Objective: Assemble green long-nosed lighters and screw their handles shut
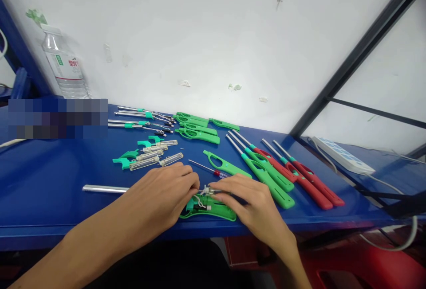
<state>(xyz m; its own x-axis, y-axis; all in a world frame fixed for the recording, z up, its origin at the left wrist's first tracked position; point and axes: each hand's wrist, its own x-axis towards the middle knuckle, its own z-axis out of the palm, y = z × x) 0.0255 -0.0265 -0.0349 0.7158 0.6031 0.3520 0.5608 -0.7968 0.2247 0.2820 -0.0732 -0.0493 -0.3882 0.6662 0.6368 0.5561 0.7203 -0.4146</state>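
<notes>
An open green lighter half-shell point(223, 211) lies at the table's front edge. Inside it are a teal trigger point(191, 205) and a black igniter point(201, 208) with a white tip and thin wires. My left hand point(175, 187) is closed, fingers bunched above the trigger; its fingertips are hidden. My right hand point(254, 198) pinches a small metal valve fitting point(207, 189) between thumb and fingers, just over the shell. What continues from the fitting under the right fingers is hidden. A metal lighter tube point(103, 189) runs left beneath my left forearm.
Behind my hands lie a screwdriver point(203, 166), a green half-shell point(229, 165), clear fuel tanks point(144, 162) and metal tubes with wires point(133, 125). Green shells point(199, 134) sit near the wall. Finished-looking green point(269, 187) and red lighters point(313, 187) lie right. A power strip point(344, 154) is beyond.
</notes>
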